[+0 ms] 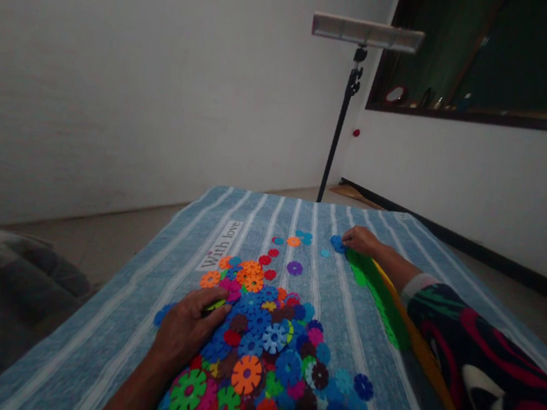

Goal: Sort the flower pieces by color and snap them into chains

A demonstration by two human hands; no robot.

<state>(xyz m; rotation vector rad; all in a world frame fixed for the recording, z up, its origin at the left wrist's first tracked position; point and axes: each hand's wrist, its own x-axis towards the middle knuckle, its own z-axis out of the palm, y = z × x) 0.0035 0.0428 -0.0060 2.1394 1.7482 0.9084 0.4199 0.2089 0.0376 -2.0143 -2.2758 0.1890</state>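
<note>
A large heap of colourful notched plastic discs (pixel 247 374) lies on the table in front of me. My left hand (pixel 190 325) rests at the heap's left side, with a yellow-green disc (pixel 216 305) between its thumb and fingers. Farther off on the right, my right hand (pixel 360 239) pinches at blue notched discs (pixel 337 243); its fingertips are partly hidden. A long row of green discs (pixel 382 300) runs from there toward me. Beside it lies a yellow row (pixel 426 366), partly covered by my right sleeve.
A striped blue cloth (pixel 137 321) covers the table. Loose discs, including a purple disc (pixel 295 268) and an orange disc (pixel 293 241), lie beyond the heap. A lamp stand (pixel 338 126) rises behind the far edge. Grey fabric (pixel 3 304) is at left.
</note>
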